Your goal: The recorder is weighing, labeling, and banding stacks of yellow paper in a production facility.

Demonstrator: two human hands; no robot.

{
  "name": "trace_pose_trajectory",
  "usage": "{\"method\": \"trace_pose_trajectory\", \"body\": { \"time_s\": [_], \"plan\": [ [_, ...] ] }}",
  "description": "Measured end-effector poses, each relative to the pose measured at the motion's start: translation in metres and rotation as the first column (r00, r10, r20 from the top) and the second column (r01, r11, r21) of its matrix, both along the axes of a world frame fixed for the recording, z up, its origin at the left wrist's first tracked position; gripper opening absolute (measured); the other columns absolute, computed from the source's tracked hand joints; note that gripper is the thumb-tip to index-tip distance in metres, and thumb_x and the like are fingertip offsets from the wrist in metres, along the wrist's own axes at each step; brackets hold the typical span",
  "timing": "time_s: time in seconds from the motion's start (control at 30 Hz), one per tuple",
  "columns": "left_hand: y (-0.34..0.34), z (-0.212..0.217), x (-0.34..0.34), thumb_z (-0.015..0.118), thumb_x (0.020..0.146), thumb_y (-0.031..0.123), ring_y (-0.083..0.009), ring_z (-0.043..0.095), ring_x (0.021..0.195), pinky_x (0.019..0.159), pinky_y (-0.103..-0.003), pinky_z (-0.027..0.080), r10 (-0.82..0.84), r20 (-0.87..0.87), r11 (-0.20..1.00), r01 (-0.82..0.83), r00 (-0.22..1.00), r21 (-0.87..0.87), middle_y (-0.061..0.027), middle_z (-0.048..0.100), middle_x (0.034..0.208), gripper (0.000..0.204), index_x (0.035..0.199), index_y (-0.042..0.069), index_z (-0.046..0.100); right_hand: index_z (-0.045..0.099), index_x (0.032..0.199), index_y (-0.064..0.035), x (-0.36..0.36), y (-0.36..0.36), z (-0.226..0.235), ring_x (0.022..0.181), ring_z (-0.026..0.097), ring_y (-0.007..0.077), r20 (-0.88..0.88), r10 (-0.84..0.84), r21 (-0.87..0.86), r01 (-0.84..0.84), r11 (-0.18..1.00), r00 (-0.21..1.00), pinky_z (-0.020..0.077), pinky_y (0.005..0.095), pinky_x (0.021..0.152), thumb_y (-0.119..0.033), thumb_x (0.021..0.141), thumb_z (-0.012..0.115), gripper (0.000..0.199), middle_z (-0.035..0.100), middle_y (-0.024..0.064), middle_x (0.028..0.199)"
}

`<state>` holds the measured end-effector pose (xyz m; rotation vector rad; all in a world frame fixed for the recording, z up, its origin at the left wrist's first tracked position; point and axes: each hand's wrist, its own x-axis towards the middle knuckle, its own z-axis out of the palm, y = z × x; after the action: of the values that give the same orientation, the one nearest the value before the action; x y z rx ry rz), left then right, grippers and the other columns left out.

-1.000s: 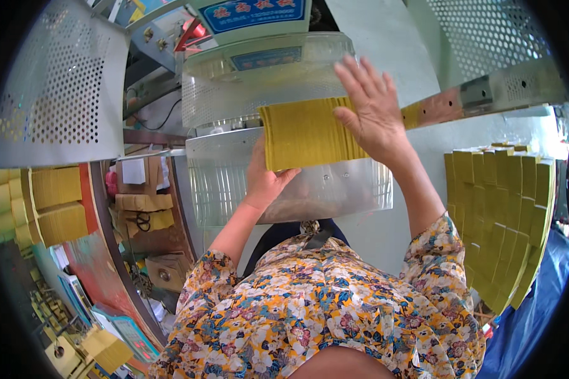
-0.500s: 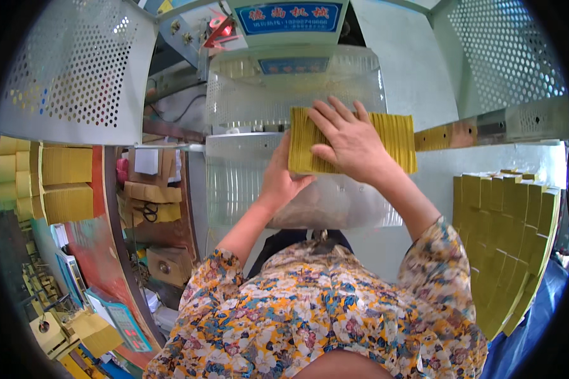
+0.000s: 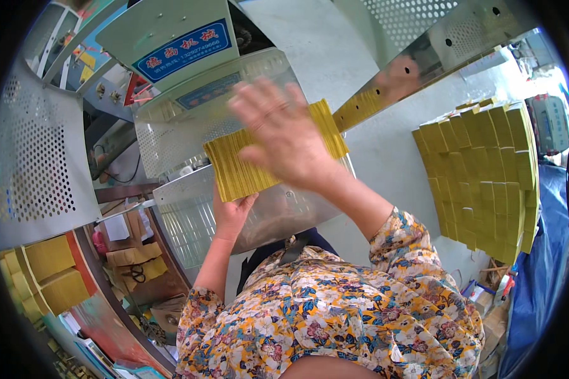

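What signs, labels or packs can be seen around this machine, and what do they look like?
Blue nameplate: on the machine's pale green top; slanted rectangle with red and white lettering.
Smaller blue label: just below it, on the clear cover; narrow strip.
Yellow paper bundle: on the machine, under the right hand, held by the left hand.
Yellow stacks: piled at right.

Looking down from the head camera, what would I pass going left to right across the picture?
Perforated metal guard → yellow paper blocks on the left shelf → left hand under the yellow paper stack → right hand on top of it → big pile of yellow paper bundles.
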<state>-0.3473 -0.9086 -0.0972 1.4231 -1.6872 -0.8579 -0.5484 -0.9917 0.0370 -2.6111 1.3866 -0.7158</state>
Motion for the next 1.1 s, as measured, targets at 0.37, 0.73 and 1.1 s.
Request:
{"method": "trace_pose_trajectory", "body": {
  "time_s": [0.37,0.73,1.1],
  "plan": [
    [0.004,0.010,-0.012,0.081,0.078,0.017,-0.0243,0.066,0.092,0.078,-0.035,0.052,0.049,-0.100,0.998,-0.051,0.994,-0.023,-0.0097,0.068,0.102,0.034,0.103,0.001,0.065,0.056,0.124,-0.0031,-0.075,0.062,0.012,0.120,0.055,0.0309,0.358,-0.204,0.046,0.201,0.978,0.911,0.0427,0.0403,0.101,-0.016,0.087,0.064,0.040,0.059,0.0137,0.127],
    [-0.011,0.000,0.007,0.084,0.076,0.014,-0.0167,0.064,0.094,0.082,-0.032,0.051,-0.102,-0.082,0.994,0.105,0.991,0.026,-0.0052,0.067,0.106,0.042,0.110,0.001,0.063,0.054,0.132,-0.0052,-0.095,0.093,-0.108,0.115,0.057,0.0168,0.664,-0.702,0.738,-0.072,0.671,0.258,0.0464,0.0306,0.096,0.007,0.083,0.054,0.050,0.060,0.0064,0.122],
    [-0.005,-0.008,0.021,0.084,0.077,0.016,-0.0189,0.062,0.101,0.089,-0.032,0.049,0.032,-0.128,0.995,-0.020,0.991,0.099,-0.0065,0.066,0.110,0.046,0.115,0.000,0.062,0.055,0.135,-0.0111,-0.076,0.081,-0.122,0.113,0.057,0.0150,0.684,-0.639,0.684,-0.005,0.730,0.351,0.0468,0.0315,0.096,0.000,0.083,0.065,0.054,0.064,0.0073,0.122]
  ]
}}
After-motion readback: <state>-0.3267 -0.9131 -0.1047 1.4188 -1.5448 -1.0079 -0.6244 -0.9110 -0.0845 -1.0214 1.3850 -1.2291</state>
